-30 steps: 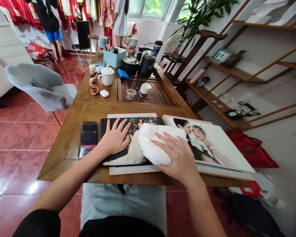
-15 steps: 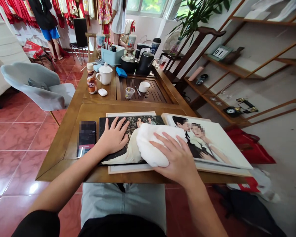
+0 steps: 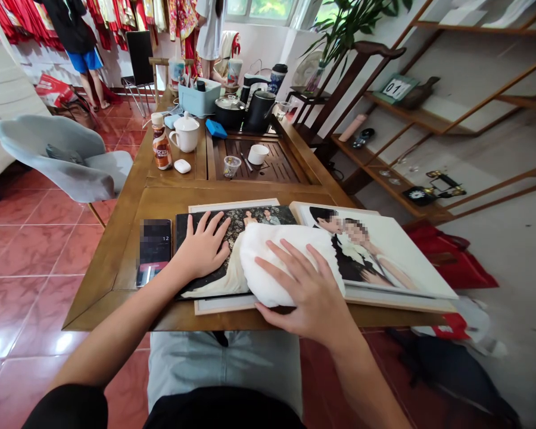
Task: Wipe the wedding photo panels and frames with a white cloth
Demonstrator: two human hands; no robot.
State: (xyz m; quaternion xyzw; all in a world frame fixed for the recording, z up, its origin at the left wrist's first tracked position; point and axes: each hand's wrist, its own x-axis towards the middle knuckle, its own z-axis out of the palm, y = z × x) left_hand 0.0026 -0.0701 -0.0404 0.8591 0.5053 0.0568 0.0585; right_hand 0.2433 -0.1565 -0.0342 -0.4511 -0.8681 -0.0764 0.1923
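Note:
My left hand [image 3: 206, 246] lies flat with its fingers spread on a dark wedding photo panel [image 3: 227, 287], holding nothing. My right hand [image 3: 310, 295] rests over a bunched white cloth [image 3: 268, 271], its fingers curved on the cloth and its thumb at the near edge. The cloth covers the right part of the dark panel. Just to the right lies a second, pale photo panel [image 3: 411, 262] showing a couple. Light frame edges [image 3: 226, 305] stick out under the dark panel. Left of my left hand is a phone [image 3: 155, 247] with its screen lit.
Farther along the wooden table [image 3: 129, 238] stand a coffee bottle [image 3: 161, 146], a white lidded mug [image 3: 186, 134], a white earbud case [image 3: 182, 166] and a small white cup [image 3: 258, 154]. A grey chair [image 3: 71, 155] is at the left, wooden shelves [image 3: 424, 122] at the right. Two people stand at the back.
My right hand has shifted slightly on the cloth, its fingers spread wider and its thumb nearer the front edge. The cloth is reshaped a little. My left hand stays on the panel.

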